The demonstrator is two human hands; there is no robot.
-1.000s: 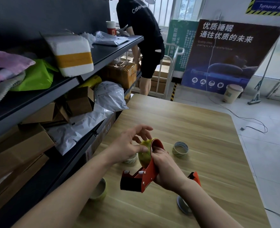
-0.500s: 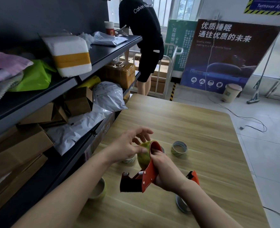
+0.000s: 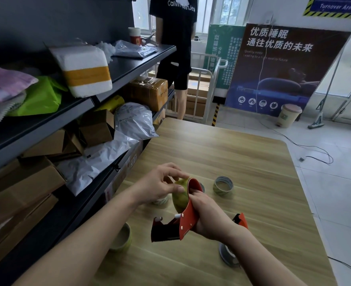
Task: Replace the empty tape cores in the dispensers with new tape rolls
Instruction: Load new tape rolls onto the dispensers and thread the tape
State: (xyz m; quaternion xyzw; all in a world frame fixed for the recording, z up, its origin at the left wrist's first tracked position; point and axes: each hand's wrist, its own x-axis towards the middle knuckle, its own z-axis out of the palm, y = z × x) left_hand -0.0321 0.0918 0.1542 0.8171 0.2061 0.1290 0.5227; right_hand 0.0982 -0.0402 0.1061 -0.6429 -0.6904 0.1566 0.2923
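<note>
We record a wooden worktop (image 3: 242,162) beneath the red dispenser (image 3: 188,221), which is held above it with the toothed end nearest us. The right hand (image 3: 209,219) sits to the right of the dispenser, its grip closed round the frame. The left hand (image 3: 158,186) is to the left of the dispenser, its grip pinching the yellowish tape roll (image 3: 178,200) seated in the dispenser. A thin ring (image 3: 223,185) stands to the upper right of the dispenser. A second roll (image 3: 122,238) lies to its lower left.
</note>
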